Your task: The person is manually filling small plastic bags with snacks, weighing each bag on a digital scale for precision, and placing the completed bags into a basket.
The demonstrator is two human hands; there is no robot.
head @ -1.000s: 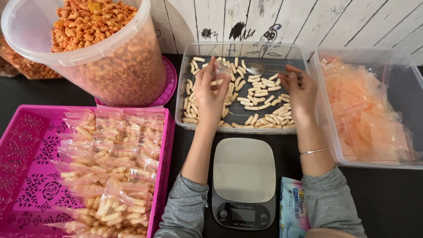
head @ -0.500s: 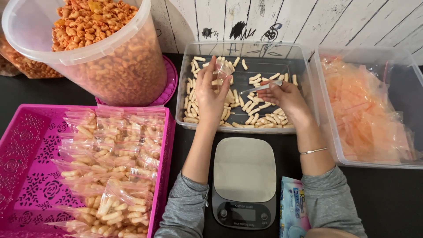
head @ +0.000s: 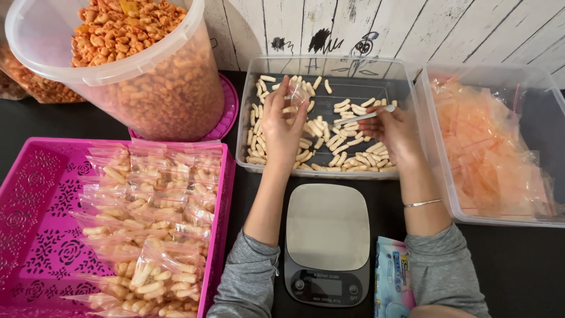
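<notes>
From where I watch, much is cut off: the big tub of orange snacks [head: 147,82] loses its top at the frame edge, the pink basket [head: 35,194] runs off the left and bottom, and the blue packet [head: 391,277] is clipped below. The spoon's bowl is hidden among the pale snack sticks [head: 347,159], so I cannot tell whether it carries any.

My left hand [head: 281,132] hovers over the clear middle tray [head: 247,106], its fingers [head: 276,94] pinched narrowly on a small clear bag [head: 297,94] held upright at the fingertips. My right hand [head: 397,132] is closed around a spoon [head: 362,116]; the handle sticks out leftward from between the fingers, pointing toward the bag but apart from it.

I count two hands, one spoon, one held bag, one scale [head: 326,241] on the dark surface [head: 518,265] between my forearms, and two clear trays; the right tray [head: 435,147] holds a heap of empty bags too many to count. The filled bags [head: 159,224] in the basket overlap too much to number.
</notes>
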